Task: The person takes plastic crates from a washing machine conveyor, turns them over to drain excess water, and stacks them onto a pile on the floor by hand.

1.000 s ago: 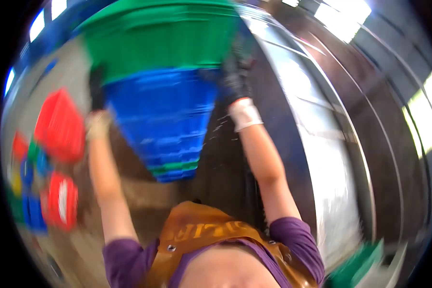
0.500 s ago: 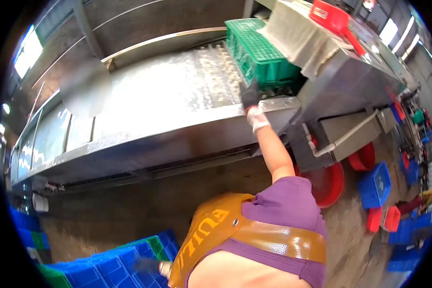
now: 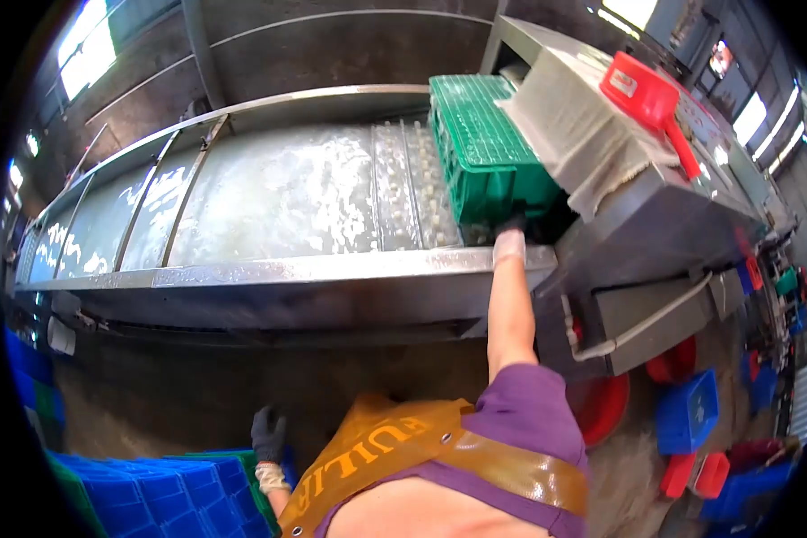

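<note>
My right hand (image 3: 511, 222), in a dark glove with a pale cuff, reaches over the metal trough's near rim. It presses against the near end of a green crate (image 3: 498, 193) and looks closed on it, its fingers mostly lost in shade. The crate sits at the trough's right end with a ridged green top. Low on the left, my left hand (image 3: 268, 435), also dark-gloved, hangs beside the blue crates (image 3: 166, 493); it holds nothing and its fingers are apart.
Pale pieces lie in the water of the metal trough (image 3: 332, 266), beside the green crate. A red scoop (image 3: 638, 92) and a cloth (image 3: 569, 134) rest on the metal housing at right. Red tubs (image 3: 603, 412) and a blue bin (image 3: 688, 412) stand on the floor.
My right hand has moved from the green crate's lower left corner to its near end. My left hand has risen away from the blue crates' top. The view has shifted.
</note>
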The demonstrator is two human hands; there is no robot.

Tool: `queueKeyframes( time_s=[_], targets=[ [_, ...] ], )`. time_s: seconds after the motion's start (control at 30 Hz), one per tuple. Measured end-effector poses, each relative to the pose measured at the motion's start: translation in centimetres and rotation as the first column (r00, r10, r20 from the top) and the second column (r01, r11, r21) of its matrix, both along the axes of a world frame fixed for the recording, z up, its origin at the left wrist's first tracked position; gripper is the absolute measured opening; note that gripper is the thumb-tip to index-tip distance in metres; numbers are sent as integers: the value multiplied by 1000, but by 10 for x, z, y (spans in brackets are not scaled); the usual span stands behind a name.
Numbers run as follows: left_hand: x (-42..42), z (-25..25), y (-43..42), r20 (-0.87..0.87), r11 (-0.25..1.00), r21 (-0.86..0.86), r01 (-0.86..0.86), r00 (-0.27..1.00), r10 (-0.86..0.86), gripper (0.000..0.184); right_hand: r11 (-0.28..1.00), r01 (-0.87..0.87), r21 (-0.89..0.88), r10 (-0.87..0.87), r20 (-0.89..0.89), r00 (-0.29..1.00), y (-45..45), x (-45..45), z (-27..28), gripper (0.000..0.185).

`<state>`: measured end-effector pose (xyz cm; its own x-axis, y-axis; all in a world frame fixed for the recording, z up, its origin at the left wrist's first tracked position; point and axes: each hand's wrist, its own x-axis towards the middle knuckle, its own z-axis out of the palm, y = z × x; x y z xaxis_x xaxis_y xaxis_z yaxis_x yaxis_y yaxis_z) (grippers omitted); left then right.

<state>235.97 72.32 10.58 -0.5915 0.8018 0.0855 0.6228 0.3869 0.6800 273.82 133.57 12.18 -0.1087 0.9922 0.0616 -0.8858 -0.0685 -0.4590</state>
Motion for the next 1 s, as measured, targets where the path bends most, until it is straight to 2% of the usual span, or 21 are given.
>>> queueKeyframes(
  time_s=[0.1, 0.17, 0.2, 0.23, 0.27, 0.3, 0.33, 0.4, 0.43, 0.47, 0.53, 0.57, 0.6, 0.67, 0.7, 0.77, 0.8, 0.87, 0.9, 0.93, 1.0],
  targets=[
    [3, -16, -31, 18, 991, -109, -75, 997, 77, 35, 987, -92, -128, 81, -93, 992, -46, -49, 47, 50],
    [10, -1, -35, 124, 981, -112, -159, 977, 172, 36, 977, -36, -211, 37, 4, 999, -79, -87, 67, 49],
    [6, -6, -34, 102, 982, -95, -163, 980, 172, 37, 973, -68, -221, 72, 9, 997, -88, -95, 57, 49],
    [3, -11, -34, 83, 982, -80, -172, 980, 178, 38, 977, 137, 162, -212, 782, 586, -99, -98, 42, 49],
    [6, -1, -28, 136, 983, -59, -172, 974, 179, 39, 927, 44, 372, -366, 875, 318, -108, -103, 38, 53],
    [8, 10, -16, 184, 981, -18, -192, 964, 192, 39, 829, -55, 556, -554, 831, 42, -117, -108, 33, 56],
    [8, 13, -9, 143, 984, -18, -180, 973, 180, 39, 822, -62, 566, -566, 824, 26, -120, -109, 36, 54],
    [12, 33, -2, 161, 984, -46, -170, 971, 175, 39, 945, 105, 310, -325, 851, 413, -131, -110, 61, 51],
    [15, 49, 4, 220, 986, -57, -158, 961, 167, 39, 961, 183, 206, -273, 793, 544, -141, -112, 83, 49],
    [12, 50, 7, 194, 992, -16, -122, 973, 123, 40, 959, 234, 158, -270, 754, 599, -152, -114, 107, 48],
    [3, 51, 10, 196, 996, 55, -65, 979, 53, 40, 948, 239, 209, -316, 697, 643, -179, -123, 154, 45],
    [-1, 55, 14, 226, 994, 94, -47, 974, 25, 40, 919, 178, 352, -368, 606, 705, -192, -132, 172, 42],
    [-8, 58, 15, 234, 987, 156, -31, 972, -7, 41, 924, 155, 350, -351, 611, 710, -198, -143, 179, 42],
    [-16, 72, 21, 260, 969, 246, -10, 964, -56, 45, 778, -93, 622, -429, 633, 644, -200, -164, 195, 46],
    [-21, 82, 23, 276, 960, 280, -17, 959, -64, 48, 775, -116, 621, -414, 637, 650, -208, -180, 208, 46],
    [-17, 120, 23, 101, 922, 382, -60, 995, 22, 64, 648, -324, 689, -487, 702, 519, -236, -216, 234, 47],
    [-19, 130, 24, 23, 896, 437, -83, 996, 81, 73, 625, -371, 687, -460, 708, 537, -255, -230, 243, 47],
    [-19, 165, 22, -142, 831, 544, -118, 963, 230, 87, 316, -411, 855, -853, 445, 272, -292, -255, 262, 49],
    [-16, 187, 16, -214, 800, 587, -126, 929, 303, 93, 293, -449, 844, -874, 427, 233, -312, -263, 262, 52],
    [-17, 199, 14, -197, 788, 590, -174, 916, 350, 93, 287, -494, 821, -860, 448, 244, -329, -269, 259, 50],
    [-24, 207, 12, -309, 736, 651, -185, 822, 479, 97, 136, -515, 846, -849, 367, 380, -350, -282, 242, 49]
  ],
)
